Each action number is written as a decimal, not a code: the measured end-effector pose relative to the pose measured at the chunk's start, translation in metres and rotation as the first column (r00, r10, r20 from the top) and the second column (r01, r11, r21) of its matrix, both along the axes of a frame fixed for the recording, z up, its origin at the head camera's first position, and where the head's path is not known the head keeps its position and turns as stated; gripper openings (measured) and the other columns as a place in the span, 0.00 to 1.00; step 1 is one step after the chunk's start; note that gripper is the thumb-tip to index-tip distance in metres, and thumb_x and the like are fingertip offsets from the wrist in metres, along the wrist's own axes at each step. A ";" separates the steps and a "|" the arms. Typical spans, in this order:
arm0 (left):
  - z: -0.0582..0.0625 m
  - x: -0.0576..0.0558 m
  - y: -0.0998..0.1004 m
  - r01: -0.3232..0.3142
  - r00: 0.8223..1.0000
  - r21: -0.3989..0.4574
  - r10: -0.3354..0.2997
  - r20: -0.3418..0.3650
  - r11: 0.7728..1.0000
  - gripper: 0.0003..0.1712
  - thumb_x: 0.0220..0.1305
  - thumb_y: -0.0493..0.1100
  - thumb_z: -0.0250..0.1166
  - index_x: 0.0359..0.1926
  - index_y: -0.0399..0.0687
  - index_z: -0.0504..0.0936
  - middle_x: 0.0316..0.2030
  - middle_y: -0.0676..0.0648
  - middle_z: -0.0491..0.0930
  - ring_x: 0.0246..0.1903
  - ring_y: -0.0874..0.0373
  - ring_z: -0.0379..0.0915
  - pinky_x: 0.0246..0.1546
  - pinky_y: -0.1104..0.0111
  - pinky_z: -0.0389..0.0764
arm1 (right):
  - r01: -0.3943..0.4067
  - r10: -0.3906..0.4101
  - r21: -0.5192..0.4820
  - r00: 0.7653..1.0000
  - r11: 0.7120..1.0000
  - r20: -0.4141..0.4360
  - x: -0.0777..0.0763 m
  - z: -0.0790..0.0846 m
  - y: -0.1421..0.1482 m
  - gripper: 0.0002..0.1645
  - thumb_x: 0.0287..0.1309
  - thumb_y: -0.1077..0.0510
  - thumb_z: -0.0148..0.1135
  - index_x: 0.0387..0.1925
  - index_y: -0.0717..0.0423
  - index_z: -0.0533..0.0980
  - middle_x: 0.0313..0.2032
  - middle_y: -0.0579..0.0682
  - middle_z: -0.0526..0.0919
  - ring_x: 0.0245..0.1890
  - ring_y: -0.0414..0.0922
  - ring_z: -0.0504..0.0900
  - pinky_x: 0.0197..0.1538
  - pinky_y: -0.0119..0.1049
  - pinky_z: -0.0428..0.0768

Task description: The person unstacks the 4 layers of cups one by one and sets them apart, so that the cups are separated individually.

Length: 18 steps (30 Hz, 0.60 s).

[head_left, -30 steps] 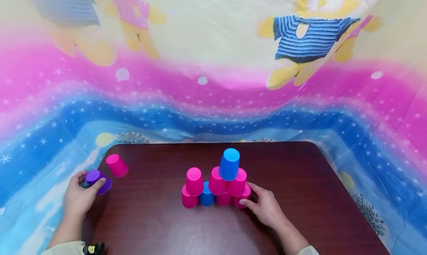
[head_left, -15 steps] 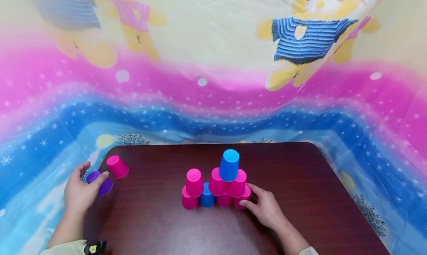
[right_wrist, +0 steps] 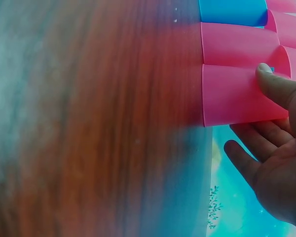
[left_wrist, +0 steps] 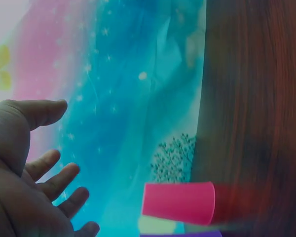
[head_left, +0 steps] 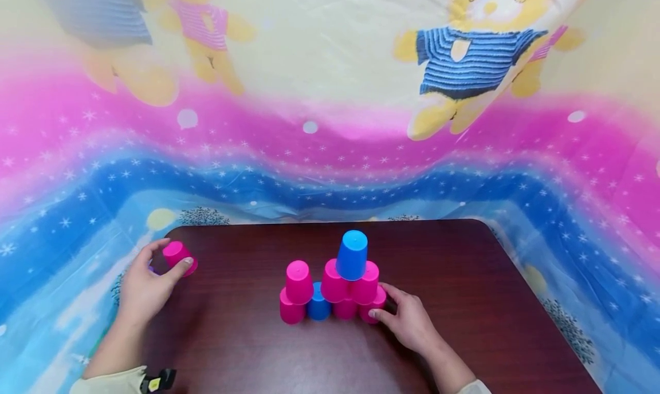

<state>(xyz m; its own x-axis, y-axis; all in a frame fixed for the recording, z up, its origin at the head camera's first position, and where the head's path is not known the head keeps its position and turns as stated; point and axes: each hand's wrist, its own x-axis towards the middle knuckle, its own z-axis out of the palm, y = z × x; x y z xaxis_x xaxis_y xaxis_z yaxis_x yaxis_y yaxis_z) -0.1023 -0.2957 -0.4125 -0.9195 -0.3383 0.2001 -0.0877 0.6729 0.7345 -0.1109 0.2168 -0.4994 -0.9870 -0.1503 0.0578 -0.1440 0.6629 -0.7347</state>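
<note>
My left hand [head_left: 146,285] is spread beside an upside-down pink cup [head_left: 174,253] at the table's left edge. In the head view its thumb overlaps that cup; in the left wrist view the fingers stand apart from the pink cup [left_wrist: 178,202]. Mostly hidden behind this hand is a purple cup [left_wrist: 187,234]. My right hand [head_left: 412,319] holds the lower right pink cup [right_wrist: 237,96] of a stack between thumb and fingers. The stack has a bottom row with a blue cup [head_left: 318,303], pink cups [head_left: 298,282] above, and a blue cup [head_left: 353,255] on top.
The dark wooden table [head_left: 237,354] carries all the cups. A printed cloth [head_left: 309,170] with bears and snowflakes hangs behind it and along its sides. A gap on the second level separates the left pink cup from the other two.
My left hand has moved from the purple cup toward the far pink cup, leaving the purple one mostly covered. The right hand and the stack stay as they were.
</note>
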 end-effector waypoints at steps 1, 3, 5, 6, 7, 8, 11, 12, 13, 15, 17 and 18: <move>0.001 0.000 0.003 0.011 1.000 -0.001 -0.011 0.009 1.000 0.43 0.66 0.58 0.71 0.74 0.45 0.69 0.61 0.33 0.75 0.46 0.44 0.71 0.36 0.59 0.71 | 0.000 0.000 -0.002 1.000 1.000 0.000 0.000 0.000 0.000 0.39 0.54 0.51 0.81 0.67 0.50 0.77 0.56 0.47 0.86 0.59 0.50 0.83 0.62 0.52 0.80; 0.003 -0.001 0.009 0.036 0.999 0.008 -0.036 0.023 0.999 0.44 0.65 0.60 0.72 0.74 0.46 0.68 0.58 0.33 0.76 0.45 0.44 0.74 0.34 0.61 0.75 | 0.001 -0.001 -0.002 1.000 1.000 0.000 0.000 0.000 -0.001 0.40 0.54 0.51 0.81 0.67 0.50 0.77 0.56 0.47 0.86 0.60 0.51 0.83 0.62 0.53 0.80; 0.004 -0.002 0.014 0.061 0.998 0.022 -0.062 0.032 0.998 0.44 0.65 0.61 0.72 0.74 0.47 0.68 0.56 0.34 0.77 0.42 0.45 0.76 0.30 0.64 0.79 | 0.004 -0.004 -0.002 1.000 1.000 0.004 0.000 0.000 -0.001 0.40 0.54 0.50 0.81 0.67 0.50 0.77 0.57 0.47 0.86 0.60 0.51 0.83 0.62 0.53 0.80; 0.005 -0.002 0.017 0.072 0.997 0.026 -0.073 0.034 0.997 0.44 0.65 0.61 0.72 0.74 0.48 0.69 0.55 0.34 0.77 0.41 0.45 0.77 0.28 0.65 0.80 | 0.005 -0.005 -0.001 1.000 1.000 0.005 0.001 0.001 -0.001 0.40 0.54 0.50 0.81 0.67 0.50 0.77 0.57 0.47 0.86 0.60 0.51 0.83 0.62 0.53 0.80; 0.005 -0.002 0.020 0.084 0.996 0.030 -0.085 0.034 0.996 0.43 0.65 0.61 0.72 0.74 0.49 0.69 0.56 0.34 0.77 0.41 0.44 0.78 0.27 0.65 0.82 | 0.005 -0.005 0.001 1.000 1.000 0.006 0.001 0.001 -0.002 0.40 0.54 0.50 0.81 0.67 0.49 0.77 0.57 0.47 0.86 0.60 0.51 0.83 0.63 0.53 0.80; 0.006 -0.003 0.022 0.097 0.995 0.029 -0.098 0.032 0.995 0.43 0.65 0.61 0.72 0.73 0.49 0.69 0.57 0.35 0.77 0.43 0.43 0.78 0.28 0.63 0.83 | 0.007 -0.007 0.002 1.000 1.000 0.008 0.001 0.001 -0.002 0.40 0.54 0.50 0.81 0.67 0.49 0.77 0.57 0.47 0.86 0.60 0.51 0.83 0.63 0.53 0.79; 0.009 -0.004 0.028 0.132 0.990 0.021 -0.133 0.046 0.991 0.43 0.64 0.63 0.72 0.73 0.50 0.70 0.64 0.34 0.73 0.55 0.35 0.74 0.40 0.50 0.85 | 0.006 -0.006 0.002 1.000 1.000 0.009 0.002 0.001 -0.002 0.40 0.54 0.49 0.81 0.67 0.49 0.77 0.57 0.47 0.86 0.60 0.51 0.83 0.63 0.53 0.79; 0.010 -0.004 0.030 0.142 0.988 0.022 -0.143 0.054 0.990 0.43 0.64 0.63 0.72 0.73 0.50 0.70 0.66 0.33 0.71 0.59 0.33 0.71 0.43 0.46 0.84 | 0.006 -0.006 0.001 1.000 1.000 0.008 0.002 0.001 -0.002 0.40 0.54 0.49 0.81 0.67 0.49 0.77 0.57 0.47 0.86 0.60 0.51 0.83 0.63 0.53 0.79; 0.011 -0.004 0.032 0.154 0.986 0.023 -0.155 0.065 0.988 0.44 0.63 0.64 0.72 0.73 0.50 0.70 0.69 0.33 0.69 0.63 0.31 0.67 0.47 0.41 0.82 | 0.003 -0.003 0.001 1.000 1.000 0.008 0.002 0.001 -0.002 0.40 0.54 0.49 0.80 0.67 0.50 0.77 0.57 0.47 0.86 0.60 0.51 0.83 0.63 0.53 0.79; 0.013 -0.005 0.035 0.177 0.981 0.030 -0.179 0.080 0.984 0.45 0.62 0.65 0.72 0.73 0.50 0.70 0.71 0.32 0.66 0.67 0.28 0.62 0.52 0.36 0.78 | 0.001 -0.001 0.003 1.000 1.000 0.004 0.001 0.000 -0.002 0.40 0.54 0.48 0.80 0.67 0.50 0.77 0.57 0.47 0.86 0.60 0.51 0.83 0.62 0.53 0.80; 0.015 -0.005 0.039 0.197 0.976 0.036 -0.199 0.090 0.980 0.46 0.62 0.66 0.72 0.74 0.51 0.69 0.72 0.32 0.65 0.68 0.27 0.61 0.52 0.35 0.78 | -0.003 0.003 0.004 1.000 1.000 0.000 0.001 0.000 -0.001 0.40 0.54 0.48 0.80 0.67 0.50 0.77 0.57 0.47 0.86 0.60 0.51 0.83 0.62 0.53 0.80; 0.016 -0.006 0.041 0.207 0.974 0.037 -0.210 0.089 0.978 0.46 0.62 0.66 0.72 0.74 0.51 0.69 0.72 0.32 0.65 0.68 0.28 0.62 0.51 0.36 0.79 | -0.002 0.002 0.004 1.000 1.000 -0.002 0.001 0.000 -0.001 0.40 0.53 0.48 0.81 0.67 0.50 0.77 0.57 0.47 0.86 0.60 0.51 0.83 0.62 0.53 0.80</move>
